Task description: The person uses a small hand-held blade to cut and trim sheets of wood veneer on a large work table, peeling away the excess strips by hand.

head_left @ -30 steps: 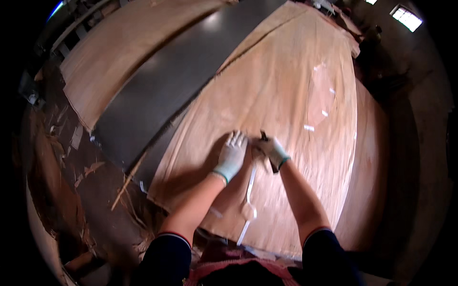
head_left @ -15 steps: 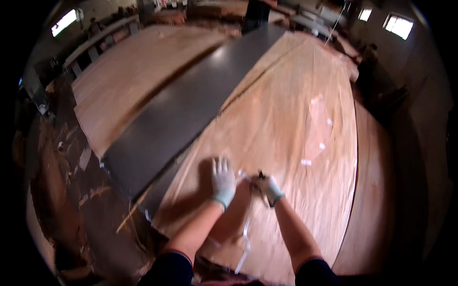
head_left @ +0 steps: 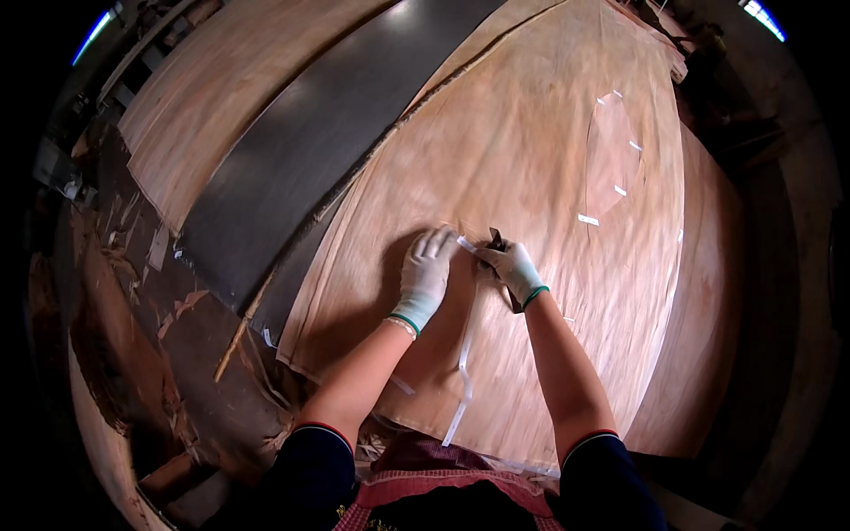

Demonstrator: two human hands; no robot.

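A large, pale reddish-brown wood veneer sheet (head_left: pixel 522 168) lies under both hands. My left hand (head_left: pixel 427 273), in a white glove with a green cuff, lies on it with fingers stretched forward. Its fingertips are by a short strip of white tape (head_left: pixel 466 242). From the right, my gloved right hand (head_left: pixel 513 270) is closed around a dark, flat, knife-like tool (head_left: pixel 516 305), with thumb and fingertips at the tape's other end. A longer white tape strip (head_left: pixel 463 376) trails toward me over the near edge of the sheet.
A long dark smooth board (head_left: pixel 328 124) lies left of the sheet, with a thin wooden stick (head_left: pixel 292 252) along its edge. Another veneer stack (head_left: pixel 239 88) is beyond it. A taped patch (head_left: pixel 611 159) sits at the right. Torn veneer scraps (head_left: pixel 181 305) litter the left.
My view has tilted down, so the hands appear higher. The left hand has shifted toward the tape, its fingers now closer together and turned right. The right hand keeps its hold on the dark tool.
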